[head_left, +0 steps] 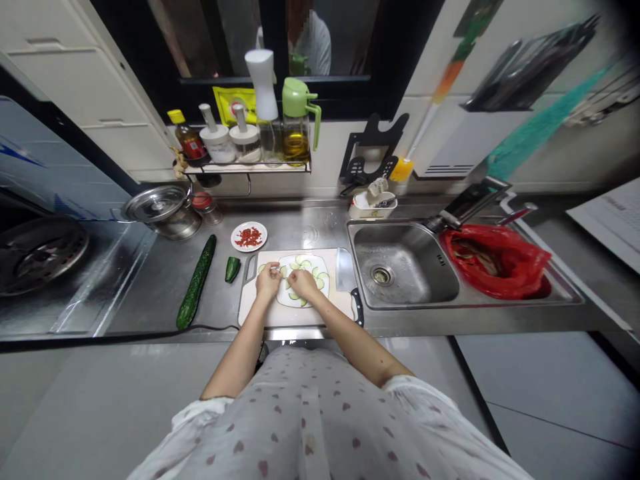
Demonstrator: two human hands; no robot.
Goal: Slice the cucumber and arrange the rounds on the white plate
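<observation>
A white plate (304, 303) lies on the cutting board (255, 310), with thin cucumber slices (321, 275) arranged around it. My left hand (269, 281) is over the plate's left side, its fingers curled and pinched close to a pale green slice. Above the middle of the plate, my right hand (303, 285) has its fingertips pressed together; whatever they hold is hidden. A kitchen knife (345, 270) with a black handle rests on the board's right end. Left of the board are a short cucumber piece (233, 269) and a long whole cucumber (197, 283).
Behind the board stands a small plate of chopped red pieces (249, 237). A sink (405, 263) is at right, with a red plastic bag (500, 261) beyond it. A lidded pot (167, 210) and a jar (206, 208) stand back left, under a condiment rack (250, 168).
</observation>
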